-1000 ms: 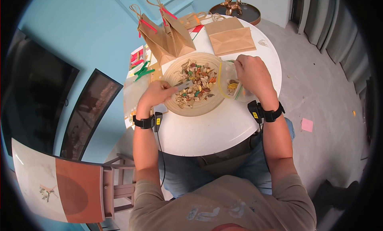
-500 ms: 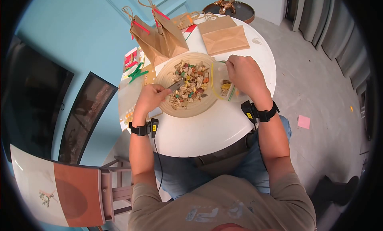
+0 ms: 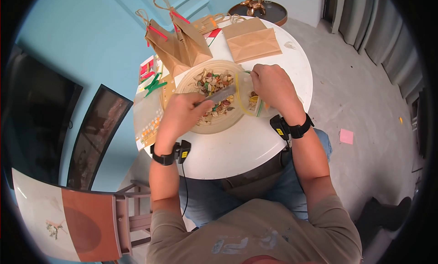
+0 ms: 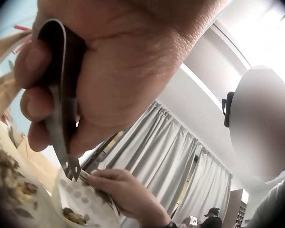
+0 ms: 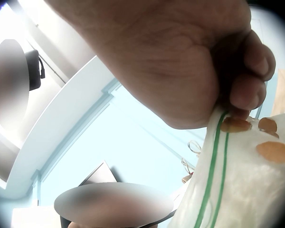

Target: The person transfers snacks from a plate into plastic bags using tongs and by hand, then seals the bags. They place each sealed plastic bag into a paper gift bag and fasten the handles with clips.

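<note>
My left hand (image 3: 182,113) grips metal tongs (image 3: 222,94) above a round plate (image 3: 186,83) heaped with dried pieces (image 3: 207,79). Seen from the left wrist, the tongs (image 4: 61,118) lie between thumb and fingers, their notched tips close together; whether they pinch anything I cannot tell. My right hand (image 3: 276,88) pinches the top edge of a clear zip bag (image 3: 246,88) at the plate's right side. Some pieces lie inside the bag, and the tongs' tips are at its mouth. Green seal lines on the bag (image 5: 242,175) run down from the fingers in the right wrist view.
Two upright paper bags (image 3: 166,47) stand behind the plate, and a folded paper bag (image 3: 253,42) lies at the back right. Green clips (image 3: 154,85) and printed sheets are on the left of the white table (image 3: 228,159).
My left hand has carried the tongs rightward from over the plate's pieces to the bag's mouth. The right hand still pinches the bag, and the head view has shifted slightly.
</note>
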`<action>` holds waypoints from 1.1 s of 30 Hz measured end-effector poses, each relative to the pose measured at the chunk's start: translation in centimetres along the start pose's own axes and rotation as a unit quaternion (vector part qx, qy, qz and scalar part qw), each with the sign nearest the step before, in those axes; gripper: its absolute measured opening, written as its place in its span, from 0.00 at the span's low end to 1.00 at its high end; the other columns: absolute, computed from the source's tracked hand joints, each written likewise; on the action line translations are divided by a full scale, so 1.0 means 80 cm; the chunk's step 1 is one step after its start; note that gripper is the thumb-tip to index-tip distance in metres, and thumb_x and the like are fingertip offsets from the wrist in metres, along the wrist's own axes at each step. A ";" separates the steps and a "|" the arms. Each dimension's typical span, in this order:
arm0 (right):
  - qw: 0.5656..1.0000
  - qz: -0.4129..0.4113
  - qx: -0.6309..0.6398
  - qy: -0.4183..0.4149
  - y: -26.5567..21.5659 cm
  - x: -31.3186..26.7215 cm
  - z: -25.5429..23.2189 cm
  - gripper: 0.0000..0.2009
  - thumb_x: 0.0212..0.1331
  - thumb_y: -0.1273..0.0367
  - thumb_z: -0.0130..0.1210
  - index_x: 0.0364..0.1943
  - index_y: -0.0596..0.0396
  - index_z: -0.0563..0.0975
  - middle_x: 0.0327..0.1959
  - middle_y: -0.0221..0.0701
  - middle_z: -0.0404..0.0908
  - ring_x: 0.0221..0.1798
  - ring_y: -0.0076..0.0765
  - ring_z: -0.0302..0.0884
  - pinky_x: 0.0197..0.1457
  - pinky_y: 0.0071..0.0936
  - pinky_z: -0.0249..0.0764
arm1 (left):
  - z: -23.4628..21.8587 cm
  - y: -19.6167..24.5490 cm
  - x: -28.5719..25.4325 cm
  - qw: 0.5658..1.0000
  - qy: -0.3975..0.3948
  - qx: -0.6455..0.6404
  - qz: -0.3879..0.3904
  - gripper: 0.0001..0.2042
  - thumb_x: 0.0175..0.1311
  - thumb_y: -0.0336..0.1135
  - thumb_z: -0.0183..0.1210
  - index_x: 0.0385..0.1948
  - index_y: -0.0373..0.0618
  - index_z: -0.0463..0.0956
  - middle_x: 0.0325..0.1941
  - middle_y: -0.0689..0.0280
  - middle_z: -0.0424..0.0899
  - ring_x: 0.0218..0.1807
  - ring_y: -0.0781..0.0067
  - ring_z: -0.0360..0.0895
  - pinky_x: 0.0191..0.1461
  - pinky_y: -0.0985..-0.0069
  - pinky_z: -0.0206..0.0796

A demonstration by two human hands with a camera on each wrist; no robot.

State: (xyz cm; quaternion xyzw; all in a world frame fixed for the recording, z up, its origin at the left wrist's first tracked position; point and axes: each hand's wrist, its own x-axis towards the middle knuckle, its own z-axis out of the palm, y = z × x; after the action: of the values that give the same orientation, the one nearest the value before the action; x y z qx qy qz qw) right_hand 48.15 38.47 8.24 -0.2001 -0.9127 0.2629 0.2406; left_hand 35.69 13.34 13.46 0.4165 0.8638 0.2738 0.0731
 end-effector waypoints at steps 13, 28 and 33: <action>0.999 -0.010 0.018 0.032 0.007 -0.004 -0.010 0.13 0.71 0.72 0.58 0.31 0.66 0.87 0.30 0.59 0.86 0.37 0.68 0.89 0.48 0.56 0.85 | -0.018 -0.097 -0.030 0.990 0.056 0.075 -0.101 0.22 0.70 0.48 0.74 0.34 0.30 0.90 0.21 0.52 0.84 0.21 0.64 0.78 0.31 0.63 0.70; 1.000 -0.004 0.008 0.019 0.001 -0.003 -0.009 0.13 0.70 0.73 0.57 0.31 0.68 0.87 0.31 0.60 0.86 0.36 0.69 0.88 0.49 0.57 0.84 | 0.008 -0.108 -0.022 0.990 -0.045 0.014 -0.136 0.22 0.71 0.49 0.73 0.36 0.31 0.91 0.22 0.55 0.86 0.26 0.64 0.83 0.34 0.64 0.74; 1.000 -0.011 0.013 0.025 0.001 -0.002 -0.003 0.13 0.71 0.73 0.57 0.31 0.68 0.87 0.31 0.60 0.86 0.36 0.69 0.88 0.49 0.57 0.84 | 0.024 -0.094 -0.024 0.993 -0.027 0.049 -0.099 0.22 0.69 0.48 0.74 0.35 0.31 0.91 0.22 0.50 0.85 0.27 0.55 0.85 0.36 0.61 0.75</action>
State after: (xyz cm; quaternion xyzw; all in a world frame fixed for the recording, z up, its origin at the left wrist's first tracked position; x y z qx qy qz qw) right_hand 48.42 38.56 8.30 -0.1931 -0.9051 0.2667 0.2689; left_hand 32.50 8.91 7.66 0.3390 0.9111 0.2109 0.1022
